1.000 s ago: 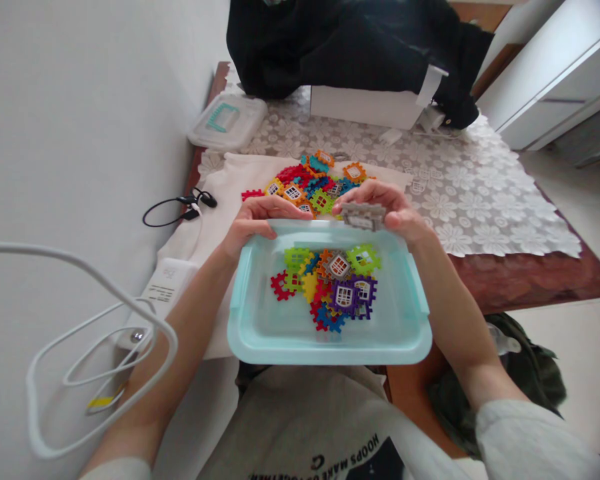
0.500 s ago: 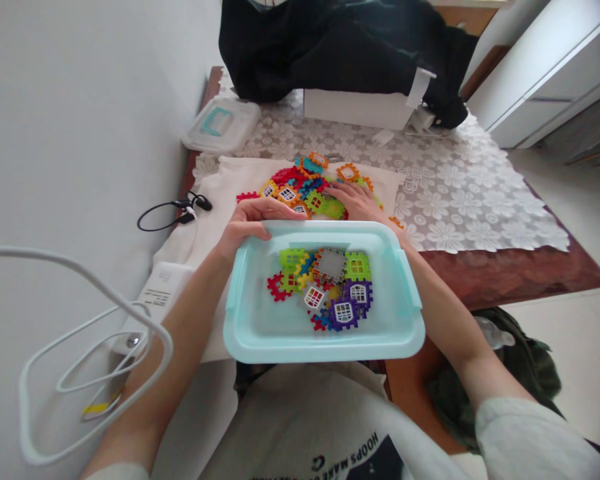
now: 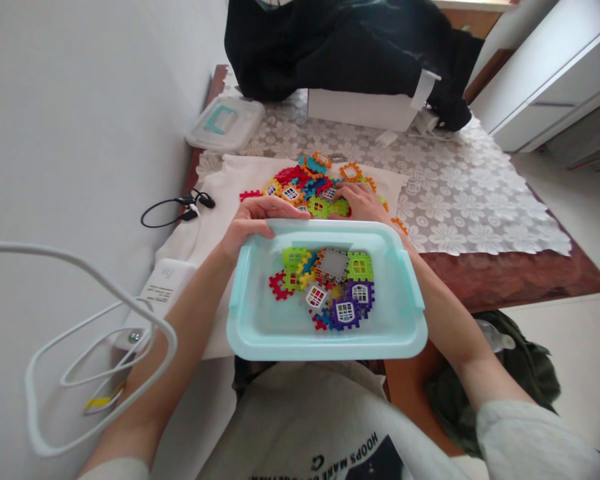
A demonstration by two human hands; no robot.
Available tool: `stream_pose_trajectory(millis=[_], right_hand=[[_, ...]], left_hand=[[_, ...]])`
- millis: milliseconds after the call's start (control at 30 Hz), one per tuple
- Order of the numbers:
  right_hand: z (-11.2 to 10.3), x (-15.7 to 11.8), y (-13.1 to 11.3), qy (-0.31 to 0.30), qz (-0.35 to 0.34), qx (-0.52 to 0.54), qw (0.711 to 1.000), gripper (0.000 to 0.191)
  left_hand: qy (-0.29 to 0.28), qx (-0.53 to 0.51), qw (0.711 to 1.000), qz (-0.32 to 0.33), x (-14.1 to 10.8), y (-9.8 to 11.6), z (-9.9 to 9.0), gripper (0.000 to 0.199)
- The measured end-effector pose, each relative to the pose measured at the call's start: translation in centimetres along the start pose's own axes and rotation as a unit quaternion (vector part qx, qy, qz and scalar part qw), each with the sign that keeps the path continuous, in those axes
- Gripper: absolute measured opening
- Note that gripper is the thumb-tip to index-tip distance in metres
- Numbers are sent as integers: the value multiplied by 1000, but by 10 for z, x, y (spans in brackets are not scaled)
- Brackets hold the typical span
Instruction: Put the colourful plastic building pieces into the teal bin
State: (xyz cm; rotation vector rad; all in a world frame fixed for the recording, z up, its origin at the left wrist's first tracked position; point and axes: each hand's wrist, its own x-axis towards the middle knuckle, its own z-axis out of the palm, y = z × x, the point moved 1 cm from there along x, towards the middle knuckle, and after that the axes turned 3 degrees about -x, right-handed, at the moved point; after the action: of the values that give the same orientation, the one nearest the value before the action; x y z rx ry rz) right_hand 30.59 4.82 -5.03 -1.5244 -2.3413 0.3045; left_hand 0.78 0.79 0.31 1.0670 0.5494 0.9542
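My left hand (image 3: 255, 223) grips the far rim of a light teal plastic bin (image 3: 265, 337), its fingers over the edge. In the bin lie several interlocking plastic pieces: a grey square (image 3: 333, 265), purple window pieces (image 3: 345, 312), a white window piece (image 3: 317, 297), lime-green and red ones. Beyond the bin my right hand (image 3: 363, 202) rests at the right side of a colourful pile of such pieces (image 3: 300, 181). Its fingers are curled, with thumb and forefinger around a lime-green piece (image 3: 340, 208). The bin partly hides my right wrist and the near pile.
The pile lies on a cream cloth (image 3: 213, 230) over a lace-covered table (image 3: 455, 207). At the back left is a clear lid (image 3: 227, 123) with a teal handle. Black earphones (image 3: 180, 208) and a white cable (image 3: 105, 283) are at left. Black fabric (image 3: 350, 53) drapes over a white box.
My right hand's fingers have gone from stretched across the pile to curled in around the pieces. My left hand still holds the bin, which has hardly moved.
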Motion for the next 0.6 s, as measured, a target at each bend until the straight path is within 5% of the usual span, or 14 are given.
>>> stream_pose_trajectory(millis=[300,600], right_hand=[[3,0,-2,58,20,172,983,37],[7,1,3,46,12,284,958,35]], left_hand=[[7,-29,999,-23,0,-4,-6,36],[4,-15,1000,-14,0,-4,-6,38]])
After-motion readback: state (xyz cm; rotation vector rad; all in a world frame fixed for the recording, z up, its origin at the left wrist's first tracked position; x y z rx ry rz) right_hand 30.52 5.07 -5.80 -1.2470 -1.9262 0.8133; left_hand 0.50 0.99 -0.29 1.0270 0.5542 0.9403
